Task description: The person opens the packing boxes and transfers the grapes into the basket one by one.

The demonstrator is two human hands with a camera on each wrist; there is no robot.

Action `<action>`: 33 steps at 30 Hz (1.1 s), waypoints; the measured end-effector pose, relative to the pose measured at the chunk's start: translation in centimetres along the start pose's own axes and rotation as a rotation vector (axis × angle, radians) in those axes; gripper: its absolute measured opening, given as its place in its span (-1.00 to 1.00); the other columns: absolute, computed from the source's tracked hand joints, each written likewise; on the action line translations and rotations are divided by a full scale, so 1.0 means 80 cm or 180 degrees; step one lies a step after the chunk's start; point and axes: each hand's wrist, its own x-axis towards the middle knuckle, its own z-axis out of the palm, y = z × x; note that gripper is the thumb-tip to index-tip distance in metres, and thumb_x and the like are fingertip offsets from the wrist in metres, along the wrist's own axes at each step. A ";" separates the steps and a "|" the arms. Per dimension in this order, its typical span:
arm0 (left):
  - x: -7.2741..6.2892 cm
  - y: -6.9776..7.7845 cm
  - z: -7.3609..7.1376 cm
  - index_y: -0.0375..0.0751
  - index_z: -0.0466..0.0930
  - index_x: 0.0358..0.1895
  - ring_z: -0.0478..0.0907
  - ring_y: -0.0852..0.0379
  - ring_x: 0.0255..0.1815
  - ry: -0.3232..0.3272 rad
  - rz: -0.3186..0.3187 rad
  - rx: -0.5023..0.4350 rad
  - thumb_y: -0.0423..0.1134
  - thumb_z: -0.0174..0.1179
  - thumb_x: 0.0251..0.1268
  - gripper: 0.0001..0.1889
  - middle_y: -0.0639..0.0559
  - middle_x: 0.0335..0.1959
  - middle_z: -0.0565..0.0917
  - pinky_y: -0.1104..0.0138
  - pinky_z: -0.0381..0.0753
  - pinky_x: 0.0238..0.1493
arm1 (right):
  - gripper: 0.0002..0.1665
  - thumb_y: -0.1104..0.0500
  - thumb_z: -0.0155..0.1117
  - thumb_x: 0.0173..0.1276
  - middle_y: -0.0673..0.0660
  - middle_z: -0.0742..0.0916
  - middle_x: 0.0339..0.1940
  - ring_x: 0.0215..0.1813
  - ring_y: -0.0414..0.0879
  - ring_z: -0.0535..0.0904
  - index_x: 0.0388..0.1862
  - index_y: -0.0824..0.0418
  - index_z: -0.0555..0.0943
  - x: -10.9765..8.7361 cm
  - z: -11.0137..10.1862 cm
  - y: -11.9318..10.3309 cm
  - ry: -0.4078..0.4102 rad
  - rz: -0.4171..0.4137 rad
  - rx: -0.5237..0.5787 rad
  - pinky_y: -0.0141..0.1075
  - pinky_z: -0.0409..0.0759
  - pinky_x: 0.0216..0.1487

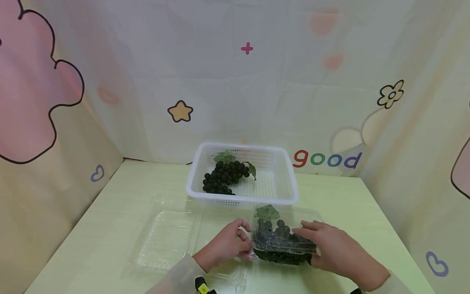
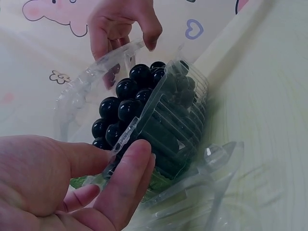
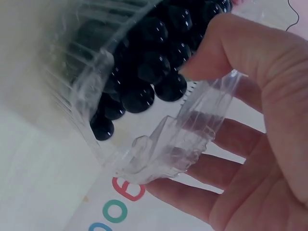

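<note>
A clear plastic clamshell box (image 1: pixel 312 216) holding a bunch of dark grapes (image 1: pixel 282 256) stands at the front of the table, its lid partly raised. A green leaf (image 1: pixel 267 212) shows through the lid at the back. On the box's left side my left hand (image 1: pixel 229 243) pinches the rim between thumb and forefinger, seen close in the left wrist view. My right hand (image 1: pixel 334 249) holds the right side of the lid (image 3: pixel 192 130), fingers behind the plastic and thumb in front, over the grapes.
Behind the box stands a white plastic basket (image 1: pixel 242 200) with another bunch of dark grapes (image 1: pixel 224 177) and leaves. A second clear clamshell box (image 1: pixel 165 237) lies spread open on the left of the table (image 1: pixel 92 245), reaching under my left forearm. Printed cloth walls surround the table.
</note>
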 end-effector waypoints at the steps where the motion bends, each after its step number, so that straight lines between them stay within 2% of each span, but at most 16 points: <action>1: -0.001 0.001 0.000 -0.34 0.38 0.13 0.69 0.09 -0.50 -0.0005 -0.0006 -0.0001 -0.51 0.24 0.36 -0.65 -0.10 -0.34 0.56 0.15 0.80 -0.30 | -0.19 0.37 0.38 -0.09 0.29 0.67 0.30 -0.04 0.04 0.73 0.26 0.00 0.67 0.000 -0.002 0.001 -0.0010 -0.0007 0.0039 -0.39 0.28 -0.56; 3: -0.002 0.002 0.000 -0.35 0.38 0.12 0.70 0.09 -0.49 -0.0020 -0.0014 0.0011 -0.49 0.24 0.37 -0.66 -0.10 -0.33 0.57 0.14 0.80 -0.28 | -0.22 0.36 0.38 -0.05 0.29 0.68 0.29 -0.31 -0.18 0.66 0.26 0.00 0.67 0.000 -0.008 0.004 -0.0033 -0.0009 0.0115 -0.41 0.24 -0.59; 5: -0.004 0.004 0.001 -0.35 0.38 0.11 0.71 0.09 -0.49 -0.0037 -0.0013 0.0040 -0.47 0.25 0.38 -0.67 -0.10 -0.33 0.59 0.13 0.79 -0.27 | -0.26 0.36 0.37 -0.01 0.28 0.69 0.26 -0.51 -0.35 0.47 0.25 0.00 0.68 0.000 -0.016 0.007 -0.0052 -0.0028 0.0179 -0.42 0.23 -0.59; 7: -0.005 0.004 0.001 -0.34 0.38 0.10 0.72 0.10 -0.48 -0.0048 -0.0029 0.0031 -0.46 0.26 0.38 -0.67 -0.10 -0.33 0.59 0.13 0.79 -0.27 | -0.30 0.36 0.37 0.04 0.28 0.70 0.25 -0.61 -0.41 0.33 0.24 0.00 0.68 0.000 -0.023 0.009 -0.0090 -0.0038 0.0268 -0.42 0.24 -0.58; 9: -0.005 0.004 0.001 -0.34 0.38 0.08 0.72 0.11 -0.49 -0.0044 -0.0038 0.0022 -0.46 0.27 0.37 -0.68 -0.09 -0.34 0.59 0.15 0.79 -0.28 | -0.32 0.35 0.36 0.07 0.27 0.70 0.23 -0.62 -0.42 0.34 0.24 0.00 0.69 0.001 -0.028 0.013 -0.0117 -0.0073 0.0346 -0.43 0.26 -0.56; 12: -0.005 0.005 0.003 -0.34 0.38 0.06 0.71 0.13 -0.51 -0.0036 -0.0058 -0.0009 -0.48 0.26 0.37 -0.70 -0.09 -0.35 0.59 0.18 0.79 -0.30 | -0.34 0.37 0.34 0.11 0.26 0.72 0.22 -0.58 -0.43 0.42 0.24 0.01 0.69 0.001 -0.035 0.019 -0.0133 -0.0166 0.0449 -0.44 0.32 -0.51; 13: -0.005 0.006 0.004 -0.34 0.38 0.06 0.71 0.13 -0.51 -0.0034 -0.0076 -0.0017 -0.48 0.26 0.37 -0.70 -0.09 -0.35 0.59 0.20 0.79 -0.31 | -0.35 0.38 0.34 0.12 0.24 0.73 0.20 -0.51 -0.40 0.50 0.24 0.01 0.70 0.000 -0.037 0.021 -0.0112 -0.0211 0.0442 -0.45 0.35 -0.48; 16: -0.006 0.006 0.008 -0.34 0.39 0.03 0.70 0.16 -0.53 -0.0059 -0.0162 -0.0040 -0.48 0.26 0.36 -0.72 -0.09 -0.36 0.61 0.25 0.78 -0.32 | -0.36 0.39 0.35 0.13 0.17 0.76 0.16 -0.22 -0.21 0.70 0.22 0.02 0.71 0.000 -0.044 0.027 -0.0010 -0.0350 0.0366 -0.44 0.45 -0.36; 19: -0.007 0.007 0.014 -0.33 0.40 0.02 0.70 0.18 -0.52 -0.0107 -0.0260 -0.0062 -0.48 0.26 0.36 -0.73 -0.10 -0.34 0.63 0.29 0.77 -0.33 | -0.39 0.39 0.39 0.14 0.10 0.78 0.12 0.03 0.02 0.74 0.20 0.01 0.72 0.001 -0.051 0.030 0.0103 -0.0428 0.0243 -0.38 0.58 -0.24; 22: -0.008 0.007 0.022 -0.32 0.38 0.00 0.70 0.18 -0.51 -0.0107 -0.0292 -0.0090 -0.49 0.25 0.36 -0.73 -0.12 -0.32 0.62 0.30 0.77 -0.33 | -0.41 0.40 0.39 0.17 0.04 0.79 0.10 0.08 0.04 0.74 0.18 0.00 0.73 0.002 -0.060 0.032 0.0158 -0.0437 0.0206 -0.27 0.69 -0.12; 25: -0.009 0.005 0.032 -0.31 0.36 -0.05 0.71 0.18 -0.51 -0.0072 -0.0322 -0.0157 -0.50 0.26 0.35 -0.74 -0.14 -0.31 0.64 0.30 0.76 -0.33 | -0.42 0.41 0.36 0.19 -0.04 0.79 0.08 0.12 0.01 0.73 0.17 -0.01 0.73 0.005 -0.067 0.034 0.0166 -0.0409 0.0193 -0.16 0.73 0.01; 33: -0.013 -0.005 0.063 -0.26 0.36 -0.17 0.74 0.16 -0.51 -0.0004 -0.0380 -0.0314 -0.47 0.32 0.31 -0.73 -0.18 -0.38 0.76 0.29 0.75 -0.31 | -0.46 0.44 0.38 0.21 -0.08 0.79 0.08 0.15 0.02 0.72 0.12 0.00 0.74 0.009 -0.080 0.046 0.0200 -0.0327 0.0244 -0.07 0.70 0.10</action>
